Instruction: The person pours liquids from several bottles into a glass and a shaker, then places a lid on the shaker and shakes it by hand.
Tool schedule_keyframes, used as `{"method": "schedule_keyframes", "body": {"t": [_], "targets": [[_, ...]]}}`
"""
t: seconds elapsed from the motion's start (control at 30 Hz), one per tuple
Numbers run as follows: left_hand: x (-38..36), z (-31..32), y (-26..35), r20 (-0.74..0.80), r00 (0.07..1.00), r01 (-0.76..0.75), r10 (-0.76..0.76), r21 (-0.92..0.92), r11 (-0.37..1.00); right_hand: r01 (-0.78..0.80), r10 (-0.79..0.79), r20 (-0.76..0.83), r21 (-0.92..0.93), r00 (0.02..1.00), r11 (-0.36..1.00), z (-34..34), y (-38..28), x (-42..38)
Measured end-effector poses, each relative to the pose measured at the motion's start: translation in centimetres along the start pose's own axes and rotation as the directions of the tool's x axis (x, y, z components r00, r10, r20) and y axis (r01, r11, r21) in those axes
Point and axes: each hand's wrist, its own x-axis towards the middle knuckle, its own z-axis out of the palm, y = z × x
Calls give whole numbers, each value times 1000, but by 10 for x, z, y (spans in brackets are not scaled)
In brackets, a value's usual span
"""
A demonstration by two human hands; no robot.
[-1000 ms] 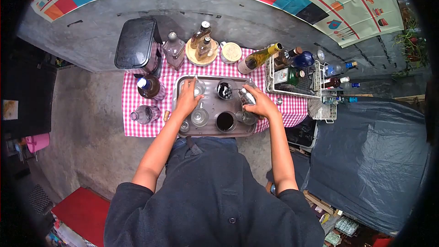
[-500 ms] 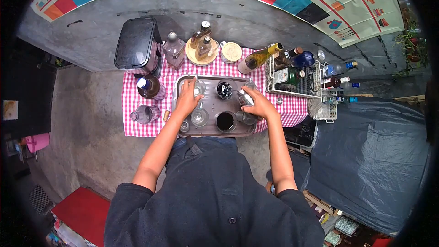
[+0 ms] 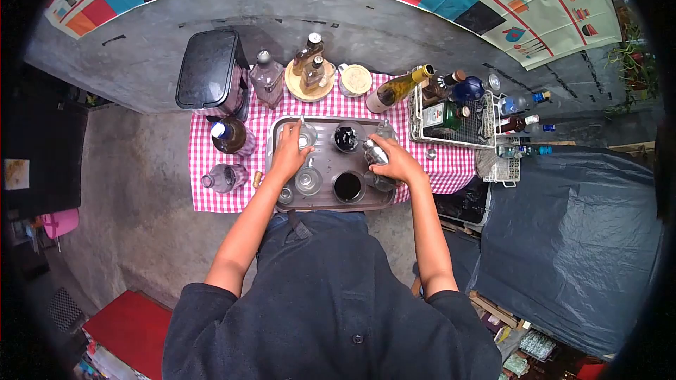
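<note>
My left hand (image 3: 288, 153) is closed around a clear glass mug (image 3: 306, 134) at the back left of the brown tray (image 3: 327, 121). In my right hand (image 3: 399, 162) is a shiny metal container (image 3: 374, 152), tilted beside a glass of dark contents with pale glints (image 3: 347, 138). A second glass of dark liquid (image 3: 349, 187) stands nearer to me. Between my arms are another clear glass mug (image 3: 308, 181) and a small glass (image 3: 285, 195). Another clear glass (image 3: 384, 131) stands behind my right hand, and one more is partly hidden below it.
A lidded black bin (image 3: 209, 70), brown bottle (image 3: 231, 135) and clear bottle (image 3: 224, 178) stand left of the tray. Behind it are a stoppered bottle (image 3: 266, 79), bottles on a wooden plate (image 3: 310, 91) and a mug (image 3: 355, 80). A bottle-filled wire rack (image 3: 451, 142) stands right.
The metal container in my right hand has shifted and tilted slightly. My left hand stays at the glass mug. The whole view has moved a little.
</note>
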Motion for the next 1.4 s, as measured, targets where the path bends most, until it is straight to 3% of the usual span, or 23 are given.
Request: {"method": "schedule_keyframes", "body": {"t": [1.4], "targets": [[0, -3, 3, 10, 1000, 14, -13, -47, 999, -22, 22, 31, 0, 999, 1000, -5, -3, -4]]}}
